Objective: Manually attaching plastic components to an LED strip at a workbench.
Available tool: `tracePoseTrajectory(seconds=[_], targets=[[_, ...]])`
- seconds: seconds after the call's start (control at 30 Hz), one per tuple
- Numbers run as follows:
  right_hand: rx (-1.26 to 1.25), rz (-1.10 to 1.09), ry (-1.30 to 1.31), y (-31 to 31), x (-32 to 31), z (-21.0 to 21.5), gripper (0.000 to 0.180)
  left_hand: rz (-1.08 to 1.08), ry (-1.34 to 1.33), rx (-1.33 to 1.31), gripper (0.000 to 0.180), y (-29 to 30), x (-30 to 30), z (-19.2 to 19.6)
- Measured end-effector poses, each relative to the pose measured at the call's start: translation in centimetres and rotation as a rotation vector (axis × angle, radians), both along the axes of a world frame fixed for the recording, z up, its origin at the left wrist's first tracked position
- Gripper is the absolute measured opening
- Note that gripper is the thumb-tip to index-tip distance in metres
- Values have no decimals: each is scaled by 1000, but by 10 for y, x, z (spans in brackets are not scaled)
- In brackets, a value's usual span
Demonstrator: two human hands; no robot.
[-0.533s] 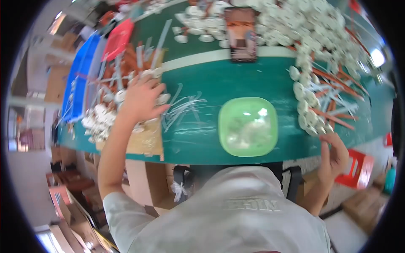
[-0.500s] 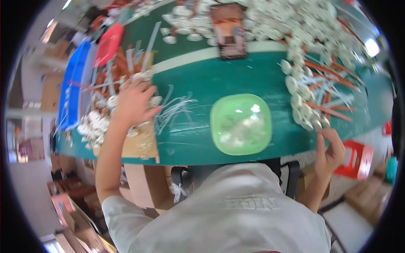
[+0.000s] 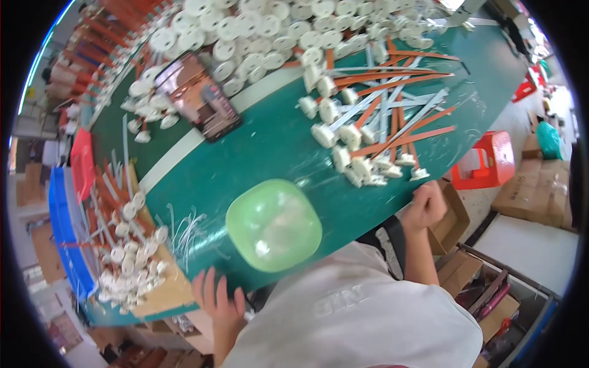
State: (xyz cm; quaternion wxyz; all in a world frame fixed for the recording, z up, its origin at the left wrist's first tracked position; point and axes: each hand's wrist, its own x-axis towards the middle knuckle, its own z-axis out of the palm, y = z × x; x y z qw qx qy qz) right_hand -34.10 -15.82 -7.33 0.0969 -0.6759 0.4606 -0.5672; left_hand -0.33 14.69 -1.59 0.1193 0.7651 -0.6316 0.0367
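many white-headed strips piled at right of the counter; probably light, bendy, best taken by the round heads. right hand just nearer, fingers clenched, nothing showing. left hand at near edge, fingers spread, released. green bowl left of pile, phone farther; crossed strips may snag.

Tabletop: smooth, glossy green surface with streaked reflections. Bowl: translucent green plastic, shiny. Discs: smooth white plastic, low sheen. Strips: flat and smooth; material indeterminate. Phone: glossy screen. Stool: smooth red plastic. Carton: matt cardboard. Shirt: matt cloth.
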Motion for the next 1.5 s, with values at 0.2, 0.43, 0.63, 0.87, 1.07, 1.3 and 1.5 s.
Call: tracePoseTrajectory(seconds=[0.2,0.43,0.63,0.87,1.07,1.3,1.5], targets=[[-225,125,-211,-17,4,-32,34,373,-399,-464,55,-6,-20,-44],[-192,131,-56,-16,-1,-22,34,393,-389,-490,48,-11,-23,-43],[-235,110,45,-15,0,-5,26,393,-356,-528,47,-14,-25,-44],[-218,85,84,-15,3,3,21,383,-352,-520,47,-4,-21,-52],[-212,54,91,-9,0,-10,22,306,-381,-551,42,8,-8,-64],[-154,109,40,-7,6,-13,23,420,-433,-533,42,15,-11,-69],[-197,108,36,-8,7,-13,26,344,-364,-614,40,8,-9,-63]])
